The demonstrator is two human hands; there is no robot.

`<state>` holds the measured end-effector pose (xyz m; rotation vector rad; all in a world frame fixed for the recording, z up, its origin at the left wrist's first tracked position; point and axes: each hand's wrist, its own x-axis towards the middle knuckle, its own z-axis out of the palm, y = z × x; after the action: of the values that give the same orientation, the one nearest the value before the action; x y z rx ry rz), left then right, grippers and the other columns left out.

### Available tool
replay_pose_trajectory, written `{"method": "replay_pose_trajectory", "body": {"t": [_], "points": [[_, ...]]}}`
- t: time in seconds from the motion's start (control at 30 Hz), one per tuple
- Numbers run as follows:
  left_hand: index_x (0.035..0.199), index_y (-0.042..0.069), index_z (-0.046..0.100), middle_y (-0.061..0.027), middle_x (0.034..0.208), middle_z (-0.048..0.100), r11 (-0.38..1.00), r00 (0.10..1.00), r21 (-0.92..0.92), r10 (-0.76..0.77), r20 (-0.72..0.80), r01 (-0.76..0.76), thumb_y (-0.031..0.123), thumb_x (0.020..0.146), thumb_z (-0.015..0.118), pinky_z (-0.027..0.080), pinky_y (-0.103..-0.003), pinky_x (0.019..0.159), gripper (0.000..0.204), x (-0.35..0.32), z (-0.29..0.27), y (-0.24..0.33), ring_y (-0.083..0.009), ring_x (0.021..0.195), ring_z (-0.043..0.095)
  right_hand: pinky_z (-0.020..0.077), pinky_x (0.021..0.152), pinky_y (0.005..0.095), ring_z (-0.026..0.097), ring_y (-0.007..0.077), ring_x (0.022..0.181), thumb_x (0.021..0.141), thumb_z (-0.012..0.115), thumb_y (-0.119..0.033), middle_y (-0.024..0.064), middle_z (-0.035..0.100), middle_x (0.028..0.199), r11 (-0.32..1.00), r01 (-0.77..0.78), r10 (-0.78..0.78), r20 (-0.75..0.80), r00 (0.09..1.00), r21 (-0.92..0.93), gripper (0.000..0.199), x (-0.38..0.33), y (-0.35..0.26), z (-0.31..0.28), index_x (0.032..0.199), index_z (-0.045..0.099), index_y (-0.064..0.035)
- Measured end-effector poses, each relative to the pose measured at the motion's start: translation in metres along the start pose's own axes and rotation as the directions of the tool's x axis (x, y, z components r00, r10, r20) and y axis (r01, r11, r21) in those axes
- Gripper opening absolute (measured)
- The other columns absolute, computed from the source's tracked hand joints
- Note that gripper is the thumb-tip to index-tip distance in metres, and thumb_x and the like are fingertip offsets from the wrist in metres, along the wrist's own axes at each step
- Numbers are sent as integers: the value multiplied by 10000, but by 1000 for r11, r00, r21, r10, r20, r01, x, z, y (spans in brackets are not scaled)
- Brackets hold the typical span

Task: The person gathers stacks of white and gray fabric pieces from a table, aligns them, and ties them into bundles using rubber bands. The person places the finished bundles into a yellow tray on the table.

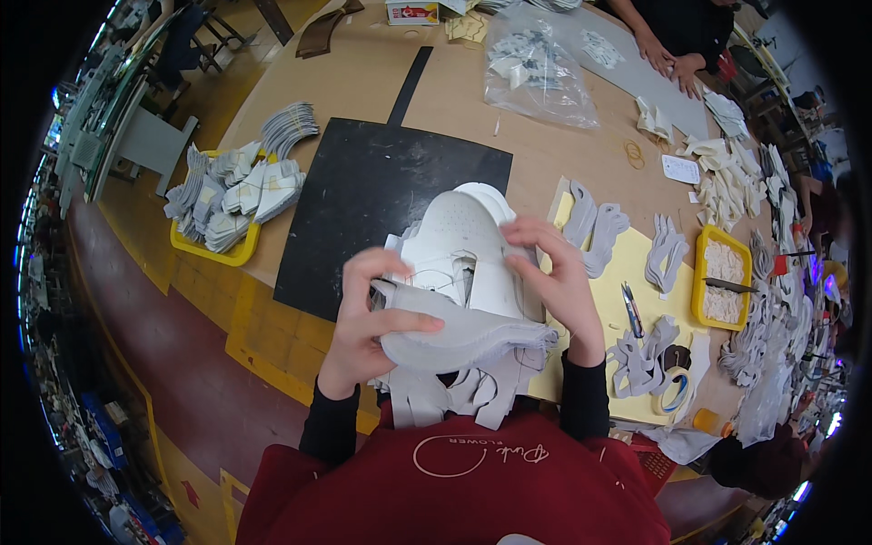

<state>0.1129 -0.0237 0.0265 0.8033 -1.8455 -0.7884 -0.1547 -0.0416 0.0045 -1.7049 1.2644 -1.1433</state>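
Note:
A stack of white shoe upper pieces point(463, 227) is in front of my body, over the near edge of a black mat. Across its near side lies a curved grey shoe piece layer point(463, 341) with stitched, frayed edges. My left hand point(363, 322) grips this grey layer, thumb on top and fingers curled around its left end. On the other side, my right hand point(559, 272) has its fingers apart, with thumb and forefinger tips at the right edge of the white pieces. More pale strap-like cutouts point(440, 400) hang below, against my shirt.
A black mat point(363, 182) lies on the brown table. Left stands a yellow basket point(213, 256) of grey bundles. To the right are snips point(632, 309), a tape roll point(672, 391), grey loops point(668, 254) and a yellow tray point(748, 263). Another person's hands point(677, 68) work at the far right.

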Motion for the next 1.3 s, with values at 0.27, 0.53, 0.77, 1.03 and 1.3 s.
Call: {"method": "replay_pose_trajectory", "body": {"t": [0.27,0.53,0.77,1.03,1.3], "points": [[947,222,773,-184,1377,548,999,995,3,-35,91,35,129,620,820,260,-573,1135,343,10,-5,-8,-359,1306,506,503,825,309,672,203,884,770,689,73,130,732,1005,975,-68,46,109,993,211,220,-16,-26,-13,978,742,24],[955,190,768,-50,1090,644,1000,993,-11,-9,120,10,92,630,816,372,-509,1088,343,9,-6,-3,-242,1091,617,490,883,303,643,209,1032,848,653,-20,151,674,1189,946,-227,201,132,971,233,194,-20,-25,-11,1018,747,-13],[948,151,759,-44,1027,611,999,997,-35,15,80,-12,70,635,807,469,-391,901,327,10,-1,-4,-221,985,595,439,972,350,603,249,1123,959,572,-308,161,639,1244,931,-209,158,185,970,300,362,-23,-18,-13,1057,726,5],[1258,75,598,-47,975,571,984,997,-165,-77,-32,71,14,635,802,459,-323,830,658,-8,7,-14,-208,942,562,448,979,351,598,245,1142,936,590,-203,151,642,1238,853,-148,23,247,969,501,288,-26,-22,-13,1095,709,6],[1315,48,511,-46,991,527,938,935,80,-343,90,336,-11,636,808,450,-337,895,744,26,7,8,-212,1020,541,406,1043,398,554,288,1228,858,692,-292,150,604,1309,872,-116,-34,295,955,475,456,-29,-20,-10,1220,648,-17]]}}
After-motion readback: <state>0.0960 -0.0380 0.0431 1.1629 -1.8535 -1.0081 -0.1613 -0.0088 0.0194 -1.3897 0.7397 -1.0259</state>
